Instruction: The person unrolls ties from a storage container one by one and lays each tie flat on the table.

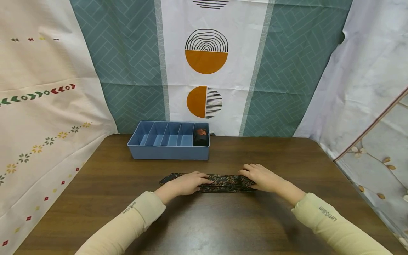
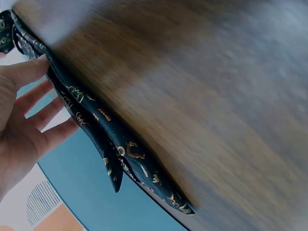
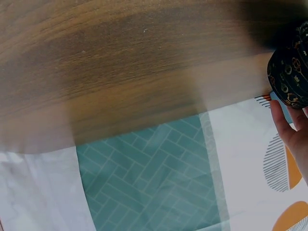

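On the brown table (image 1: 210, 226), a blue divided tray (image 1: 170, 153) along the far edge, left of middle, and parallel to that edge, nearer, a dark patterned tie (image 1: 223, 181). Left hand (image 1: 189, 182) pinching it between thumb and fingers, right hand (image 1: 259, 178) curled around its bunched right end. Only in the left wrist view, two separate pointed ends (image 2: 166, 185).

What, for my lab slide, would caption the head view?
Left hand and right hand on a dark patterned tie, a divided blue box behind them on the table.

back: teal-and-white cloth (image 1: 137, 63) | left: cream patterned cloth (image 1: 38, 120) | right: marbled cloth (image 1: 366, 71) | glossy brown table (image 1: 197, 219)
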Demonstrator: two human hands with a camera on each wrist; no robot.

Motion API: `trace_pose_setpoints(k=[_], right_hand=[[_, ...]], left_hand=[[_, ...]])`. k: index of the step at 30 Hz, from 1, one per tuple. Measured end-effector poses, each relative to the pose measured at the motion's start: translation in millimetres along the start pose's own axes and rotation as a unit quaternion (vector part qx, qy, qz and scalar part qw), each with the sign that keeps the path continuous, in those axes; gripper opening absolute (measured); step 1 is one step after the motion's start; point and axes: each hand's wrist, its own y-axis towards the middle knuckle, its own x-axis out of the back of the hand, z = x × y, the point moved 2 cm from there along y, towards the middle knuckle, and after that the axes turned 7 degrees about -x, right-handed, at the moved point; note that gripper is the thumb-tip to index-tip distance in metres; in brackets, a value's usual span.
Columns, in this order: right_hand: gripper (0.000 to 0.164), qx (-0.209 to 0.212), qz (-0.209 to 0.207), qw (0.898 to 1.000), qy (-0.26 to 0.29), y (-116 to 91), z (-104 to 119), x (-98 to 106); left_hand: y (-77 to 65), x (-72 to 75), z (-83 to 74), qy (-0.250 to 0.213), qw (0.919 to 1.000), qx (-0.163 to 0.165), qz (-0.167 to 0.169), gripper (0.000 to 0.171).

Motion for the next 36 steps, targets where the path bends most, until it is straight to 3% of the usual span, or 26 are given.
trace_pose_setpoints(k=[6,16,28,36], right_hand=[[0.059,-0.005,0.014,1.0,-0.002,1.5,0.6,-1.6],[0.047,-0.004,0.009,1.0,-0.012,3.4,2.0,-2.2],[0.057,-0.013,0.029,0.999,0.004,4.3,2.4,-3.8],[0.052,-0.009,0.026,1.0,0.006,5.8,3.0,-3.1]], left_hand=[[-5.2,-0.6,2.7,0.003,1.0,-0.001,-0.003,0.048],[-11.9,-0.8,5.4,-0.003,1.0,0.003,-0.005,0.049],[-19.7,2.1,9.5,-0.006,0.9997,-0.013,-0.018,0.046],[-24.0,2.4,13.6,-0.009,0.9998,-0.01,-0.017,0.047]])
